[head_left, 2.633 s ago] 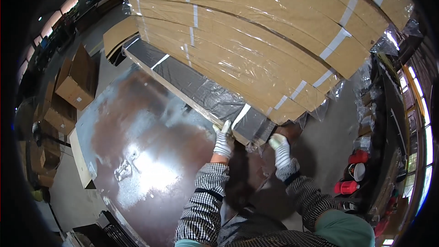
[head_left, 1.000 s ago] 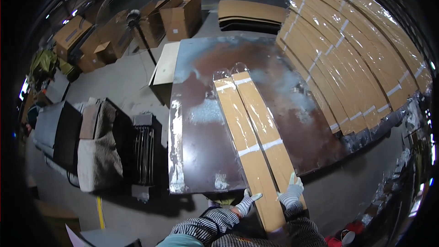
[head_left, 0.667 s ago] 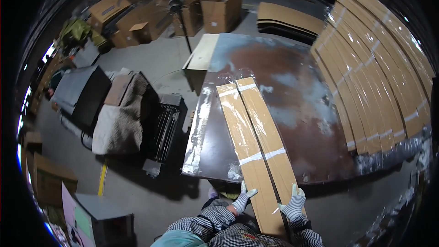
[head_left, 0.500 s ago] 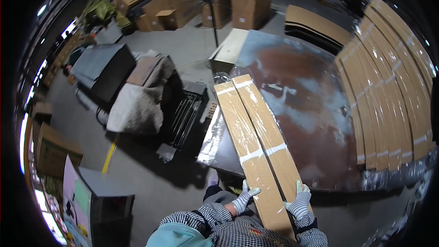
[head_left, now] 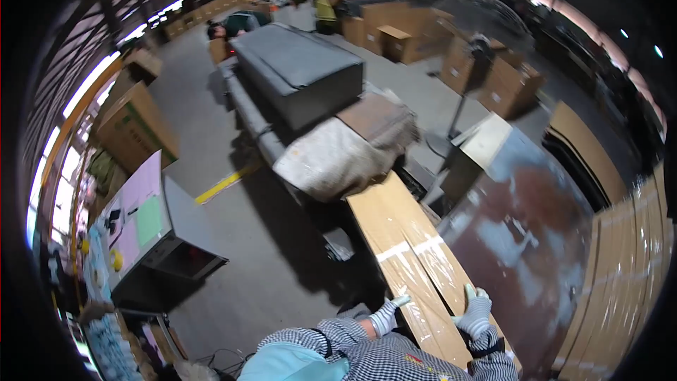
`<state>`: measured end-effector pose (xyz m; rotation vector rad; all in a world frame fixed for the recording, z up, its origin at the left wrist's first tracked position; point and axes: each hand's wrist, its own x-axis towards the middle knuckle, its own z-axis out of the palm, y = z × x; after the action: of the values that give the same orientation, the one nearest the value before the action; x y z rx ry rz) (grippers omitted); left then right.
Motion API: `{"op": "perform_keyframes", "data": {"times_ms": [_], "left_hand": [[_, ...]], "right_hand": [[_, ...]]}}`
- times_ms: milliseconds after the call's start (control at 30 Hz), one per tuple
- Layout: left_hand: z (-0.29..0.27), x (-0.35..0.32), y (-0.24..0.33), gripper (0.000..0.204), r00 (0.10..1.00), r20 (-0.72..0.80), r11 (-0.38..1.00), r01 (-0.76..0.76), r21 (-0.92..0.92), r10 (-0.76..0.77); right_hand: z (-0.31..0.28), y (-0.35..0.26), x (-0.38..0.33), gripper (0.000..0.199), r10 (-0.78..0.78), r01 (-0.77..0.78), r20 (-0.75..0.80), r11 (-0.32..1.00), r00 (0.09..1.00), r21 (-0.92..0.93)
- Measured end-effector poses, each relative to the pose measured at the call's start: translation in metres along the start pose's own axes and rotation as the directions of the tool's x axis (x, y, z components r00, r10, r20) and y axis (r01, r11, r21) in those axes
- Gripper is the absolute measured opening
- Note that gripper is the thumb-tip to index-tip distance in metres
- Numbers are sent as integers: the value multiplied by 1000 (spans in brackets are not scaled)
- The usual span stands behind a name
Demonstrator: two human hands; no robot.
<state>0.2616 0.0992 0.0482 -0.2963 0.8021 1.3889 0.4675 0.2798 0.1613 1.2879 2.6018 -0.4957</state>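
Observation:
Two long, flat cardboard cartons (head_left: pixel 407 229), side by side in clear plastic wrap with white bands, stretch away from my body. My left hand (head_left: pixel 386 316), in a striped glove, grips their left edge, fingers partly hidden beneath. My gloved right hand (head_left: pixel 474 312) lies over the right carton with its fingers round the right side. The cartons' far end is close to a conveyor machine draped with a grey-white cloth (head_left: pixel 331 160). To their right stands a worn metal-topped table (head_left: pixel 497 261) with brown and pale blue patches.
Stacked wrapped cartons (head_left: pixel 617 275) stand at the table's right end. A pedestal fan (head_left: pixel 479 46) is behind the table. A dark grey machine housing (head_left: pixel 296 70) sits beyond the cloth. At left are a desk (head_left: pixel 176 219) and a large cardboard box (head_left: pixel 134 127); a person (head_left: pixel 243 25) is far back.
My view and body have turned left. The two cartons have swung off the metal-topped table toward the cloth-draped machine, with both hands still holding them.

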Motion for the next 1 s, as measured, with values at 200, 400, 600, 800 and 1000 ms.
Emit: {"op": "perform_keyframes", "data": {"times_ms": [200, 400, 600, 800, 1000], "left_hand": [[-48, 62, 46, 84, 995, -71, 997, 77, 20, -75], [-38, 59, 114, 103, 988, -8, 988, 156, -21, -156], [-21, 46, 160, 94, 999, -41, 999, -25, -26, 24], [-22, 66, 176, 82, 999, 41, 996, 14, -84, -11], [-37, 85, 170, 76, 999, -32, 998, -15, -63, 13]], "right_hand": [[-5, -40, 71, 114, -87, 83, -97, 996, 991, -45], [-19, -83, 128, 116, -92, 87, -94, 994, 991, -62], [-27, -111, 169, 114, -94, 89, -59, 993, 994, -82], [-28, -107, 179, 113, -66, 58, -92, 995, 994, -83], [-33, -117, 185, 110, -90, 87, -81, 995, 993, -44]]}}
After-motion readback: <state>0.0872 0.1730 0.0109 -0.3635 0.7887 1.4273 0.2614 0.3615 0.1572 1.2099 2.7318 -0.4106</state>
